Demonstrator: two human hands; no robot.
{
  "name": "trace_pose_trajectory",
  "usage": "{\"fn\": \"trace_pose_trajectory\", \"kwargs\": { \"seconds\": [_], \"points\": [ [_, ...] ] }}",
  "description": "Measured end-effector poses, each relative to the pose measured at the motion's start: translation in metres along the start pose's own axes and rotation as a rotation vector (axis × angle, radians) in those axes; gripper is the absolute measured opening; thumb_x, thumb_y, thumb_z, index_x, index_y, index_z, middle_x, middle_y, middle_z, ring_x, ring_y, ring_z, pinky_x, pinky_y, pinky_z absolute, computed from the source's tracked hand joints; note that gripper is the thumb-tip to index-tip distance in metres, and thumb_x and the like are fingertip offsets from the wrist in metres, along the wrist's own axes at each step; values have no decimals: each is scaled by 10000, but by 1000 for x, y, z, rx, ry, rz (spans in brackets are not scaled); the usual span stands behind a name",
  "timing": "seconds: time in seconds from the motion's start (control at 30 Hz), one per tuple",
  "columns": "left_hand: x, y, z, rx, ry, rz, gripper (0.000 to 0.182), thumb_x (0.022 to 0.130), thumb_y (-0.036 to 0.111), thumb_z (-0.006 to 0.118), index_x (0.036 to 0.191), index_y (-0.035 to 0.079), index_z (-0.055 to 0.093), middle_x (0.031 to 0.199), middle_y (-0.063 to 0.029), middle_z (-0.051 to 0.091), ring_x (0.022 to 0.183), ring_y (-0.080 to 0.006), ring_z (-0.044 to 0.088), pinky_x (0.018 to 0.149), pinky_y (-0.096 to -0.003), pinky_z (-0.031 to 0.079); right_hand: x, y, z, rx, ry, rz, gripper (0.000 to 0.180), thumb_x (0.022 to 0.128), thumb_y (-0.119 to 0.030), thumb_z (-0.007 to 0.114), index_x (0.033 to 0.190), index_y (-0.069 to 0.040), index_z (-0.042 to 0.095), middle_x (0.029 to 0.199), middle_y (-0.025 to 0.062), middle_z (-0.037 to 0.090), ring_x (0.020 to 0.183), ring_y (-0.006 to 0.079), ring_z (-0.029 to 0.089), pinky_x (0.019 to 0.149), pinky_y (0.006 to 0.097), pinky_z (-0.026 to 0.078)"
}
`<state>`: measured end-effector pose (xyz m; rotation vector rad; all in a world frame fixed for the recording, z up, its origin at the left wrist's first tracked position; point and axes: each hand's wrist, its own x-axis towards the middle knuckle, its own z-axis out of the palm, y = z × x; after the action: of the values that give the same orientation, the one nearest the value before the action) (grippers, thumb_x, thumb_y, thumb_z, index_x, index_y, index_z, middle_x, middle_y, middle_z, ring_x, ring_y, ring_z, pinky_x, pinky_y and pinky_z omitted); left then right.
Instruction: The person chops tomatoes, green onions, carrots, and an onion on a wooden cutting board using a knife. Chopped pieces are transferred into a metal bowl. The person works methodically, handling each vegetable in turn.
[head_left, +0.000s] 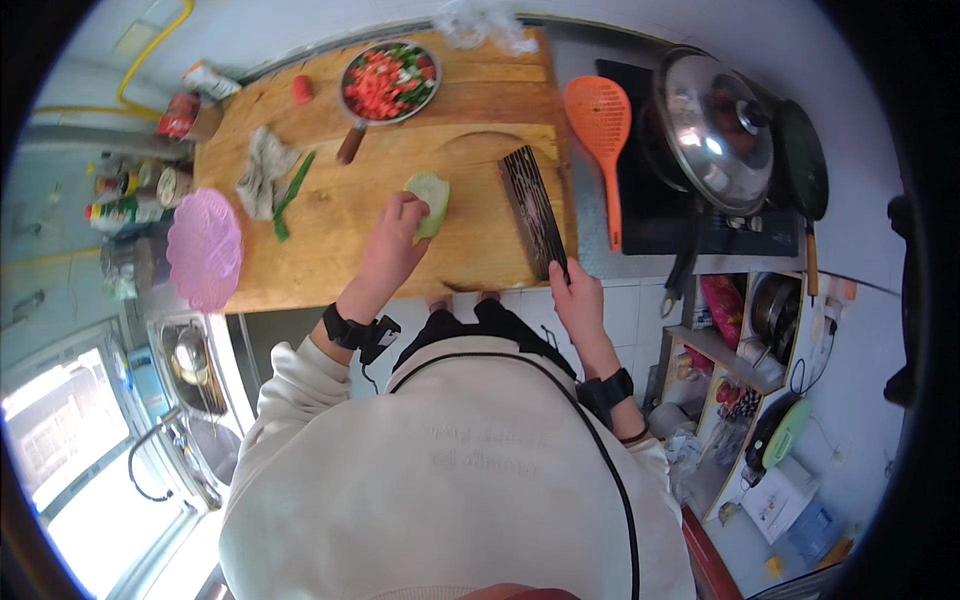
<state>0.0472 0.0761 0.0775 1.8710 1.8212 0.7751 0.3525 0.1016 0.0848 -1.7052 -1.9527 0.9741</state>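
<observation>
My left hand (395, 236) grips a piece of pale green vegetable (431, 199) over the middle of the wooden board (465, 259). Its fingers cover the near left side of the piece, whose exact kind I cannot tell. In my right hand (579, 298) is the handle of a broad kitchen knife (531, 206) with a dark, streaked blade. The blade points away from me near the board's right edge, apart from the vegetable. Farther back, a small wooden-handled pan (386, 82) holds chopped red and green vegetables.
A red piece (302, 89), a crumpled cloth (264, 169) and a green stalk (292, 196) lie left on the board. A pink plastic basket (205, 250) stands at its left edge. Right are an orange slotted ladle (602, 124), a glass-lidded pan (716, 135) and another pan (802, 161).
</observation>
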Motion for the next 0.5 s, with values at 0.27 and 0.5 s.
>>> {"fn": "trace_pose_trajectory", "kwargs": {
  "seconds": [0.27, 0.5],
  "points": [
    [-49, -4, 0, 9, 64, 34, 520, 759, 67, 762, 1230, 98, 546, 1332, -155, 456, 1186, -359, 499, 948, -406, 491, -6, -36, 36, -290, -90, -209, 217, 951, -247, 580, 872, -45, 597, 822, 175, 658, 741, 394, 646, 615, 486, 502],
    [-48, -36, 21, -414, 25, -248, 628, 848, 228, 759, 1362, 10, 470, 1270, -199, 507, 1125, -382, 552, 953, -411, 487, -14, -45, 45, -188, -146, -199, 224, 944, -253, 595, 1069, -71, 633, 854, 195, 669, 785, 405, 651, 639, 478, 497]
  ]
}}
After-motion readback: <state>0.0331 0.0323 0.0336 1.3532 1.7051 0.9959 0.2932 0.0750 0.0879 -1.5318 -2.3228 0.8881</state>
